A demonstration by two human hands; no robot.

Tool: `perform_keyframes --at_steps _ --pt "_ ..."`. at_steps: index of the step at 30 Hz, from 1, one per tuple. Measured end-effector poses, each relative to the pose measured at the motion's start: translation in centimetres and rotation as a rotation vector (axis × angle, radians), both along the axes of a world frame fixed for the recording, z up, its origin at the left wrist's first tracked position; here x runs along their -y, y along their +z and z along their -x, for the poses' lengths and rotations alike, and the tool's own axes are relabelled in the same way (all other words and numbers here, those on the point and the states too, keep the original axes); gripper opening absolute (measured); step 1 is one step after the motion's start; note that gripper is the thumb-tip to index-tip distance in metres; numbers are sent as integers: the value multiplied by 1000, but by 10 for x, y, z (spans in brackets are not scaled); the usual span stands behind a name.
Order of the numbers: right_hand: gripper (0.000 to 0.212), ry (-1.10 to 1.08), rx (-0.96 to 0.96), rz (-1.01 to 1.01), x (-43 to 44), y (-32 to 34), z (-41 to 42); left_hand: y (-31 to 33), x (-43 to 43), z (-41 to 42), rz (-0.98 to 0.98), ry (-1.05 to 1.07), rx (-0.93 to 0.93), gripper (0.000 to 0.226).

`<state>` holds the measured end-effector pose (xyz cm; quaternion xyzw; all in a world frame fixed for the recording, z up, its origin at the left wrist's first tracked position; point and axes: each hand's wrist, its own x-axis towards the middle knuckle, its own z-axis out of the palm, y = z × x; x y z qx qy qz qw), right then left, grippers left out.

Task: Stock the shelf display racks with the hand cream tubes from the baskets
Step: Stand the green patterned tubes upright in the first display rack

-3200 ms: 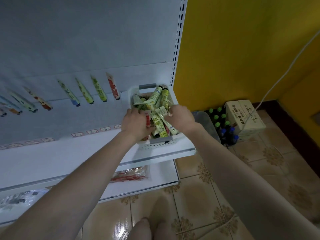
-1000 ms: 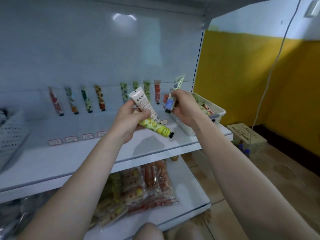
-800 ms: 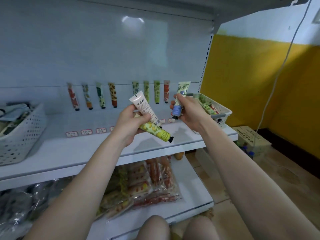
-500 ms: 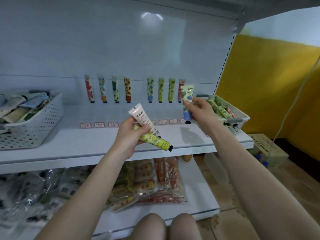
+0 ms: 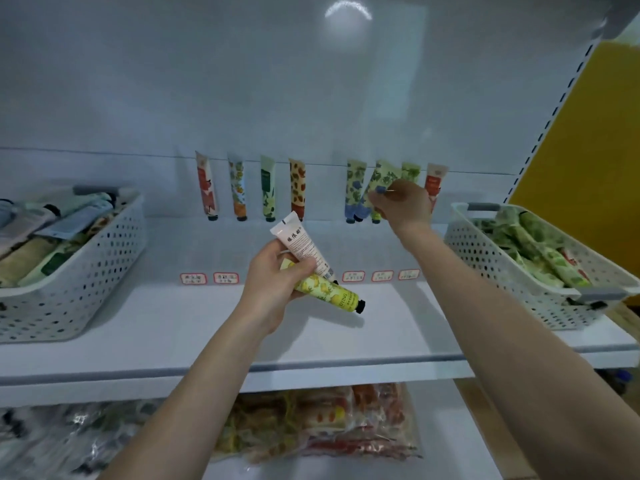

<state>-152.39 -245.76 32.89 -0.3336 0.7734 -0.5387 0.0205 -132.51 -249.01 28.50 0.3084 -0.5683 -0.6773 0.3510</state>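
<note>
right hand (image 5: 403, 202) carried tube (image 5: 384, 176) to rack (image 5: 214, 247), bare shelf (image 5: 173, 323) between baskets (image 5: 86, 271)

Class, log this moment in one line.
left hand: grips white tube, yellow tube | right hand: holds green tube at row of tubes | left basket, right basket: stocked

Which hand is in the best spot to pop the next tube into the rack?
The right hand. It is up at the row of displayed tubes, its fingers pinching a green-and-blue tube. The left hand is lower, gripping a white tube and a yellow tube.
</note>
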Motion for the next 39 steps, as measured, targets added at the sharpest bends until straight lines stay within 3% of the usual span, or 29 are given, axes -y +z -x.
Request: perform_keyframes --at_steps 4,10,19,26,33,39 --pt "34 6 -175 -67 26 -4 6 -3 16 14 5 3 21 20" --pt "41 94 -162 -79 48 -11 1 -3 29 25 22 -7 52 20" --pt "44 81 -272 -344 64 1 6 -4 37 25 31 -5 99 18" --pt "10 49 -318 -313 70 10 3 -5 36 20 -15 -45 41 16" --pt "37 8 -340 -428 79 13 6 -6 37 18 -39 -46 22 18" --pt "37 -3 -315 -440 82 12 10 -5 36 18 -50 -55 18 19"
